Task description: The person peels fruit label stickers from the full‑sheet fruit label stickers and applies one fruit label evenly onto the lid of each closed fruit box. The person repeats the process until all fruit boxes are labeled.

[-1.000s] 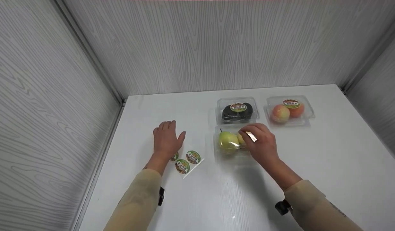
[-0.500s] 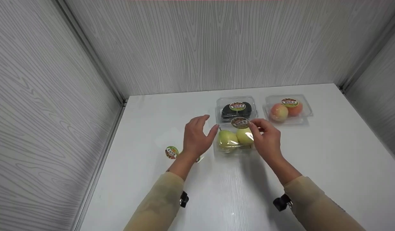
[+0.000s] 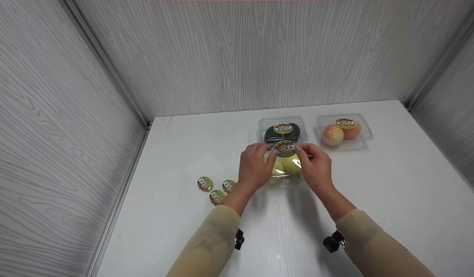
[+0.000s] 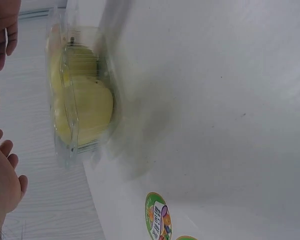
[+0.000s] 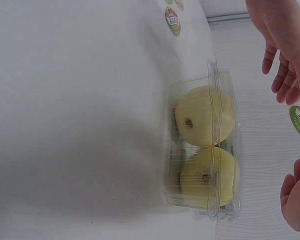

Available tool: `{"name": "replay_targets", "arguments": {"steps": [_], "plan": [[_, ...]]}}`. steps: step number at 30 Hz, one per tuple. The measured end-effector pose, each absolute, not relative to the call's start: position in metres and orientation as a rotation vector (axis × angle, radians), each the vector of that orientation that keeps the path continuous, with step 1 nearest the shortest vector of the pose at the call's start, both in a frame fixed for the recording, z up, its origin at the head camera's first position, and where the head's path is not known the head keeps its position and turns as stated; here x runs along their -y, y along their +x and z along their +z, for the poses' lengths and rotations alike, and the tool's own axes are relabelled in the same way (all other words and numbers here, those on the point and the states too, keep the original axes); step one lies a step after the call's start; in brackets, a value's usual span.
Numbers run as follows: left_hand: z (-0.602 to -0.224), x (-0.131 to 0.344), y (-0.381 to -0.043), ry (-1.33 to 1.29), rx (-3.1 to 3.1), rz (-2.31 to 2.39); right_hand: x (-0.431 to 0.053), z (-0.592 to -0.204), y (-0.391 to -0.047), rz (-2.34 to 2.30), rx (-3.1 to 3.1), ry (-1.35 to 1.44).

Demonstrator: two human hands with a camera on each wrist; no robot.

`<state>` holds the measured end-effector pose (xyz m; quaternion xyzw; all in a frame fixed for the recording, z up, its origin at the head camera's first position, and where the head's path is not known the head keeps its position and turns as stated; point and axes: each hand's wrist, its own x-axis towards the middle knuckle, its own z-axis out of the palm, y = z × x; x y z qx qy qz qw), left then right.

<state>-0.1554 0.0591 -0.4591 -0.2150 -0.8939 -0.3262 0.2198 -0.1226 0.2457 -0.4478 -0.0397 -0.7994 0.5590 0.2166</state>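
A round fruit-label sticker (image 3: 285, 149) is stretched between my two hands above a clear plastic box (image 5: 192, 200) of pears (image 5: 205, 117). My left hand (image 3: 256, 165) pinches its left edge with thumb and fingers. On the opposite edge, the thumb and fingers of my right hand (image 3: 317, 166) pinch it. The closed pear box stands on the table below, partly hidden by my hands in the head view. In both wrist views the sticker is seen edge-cut, held off the lid.
Behind the pears stands a labelled clear box of dark fruit (image 3: 283, 132). To its right is another labelled box of peach-coloured fruit (image 3: 341, 132). Several loose stickers (image 3: 205, 184) lie on a clear sheet at the left of the white table (image 3: 152, 231). Panels enclose the table.
My left hand has moved right from the sticker sheet to the held sticker and taken its left edge. My right hand has turned the sticker to face up, staying over the pear box.
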Motion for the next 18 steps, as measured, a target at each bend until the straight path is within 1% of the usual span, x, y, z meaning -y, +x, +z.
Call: {"name": "replay_targets", "arguments": {"steps": [10, 18], "plan": [[-0.461, -0.061, -0.155, -0.617, 2.442, -0.902, -0.242, -0.448, -0.12, 1.54, 2.214, -0.107], [-0.458, -0.057, -0.154, -0.669, 2.452, -0.783, -0.245, -0.459, -0.121, 1.177, 2.249, 0.117]]}}
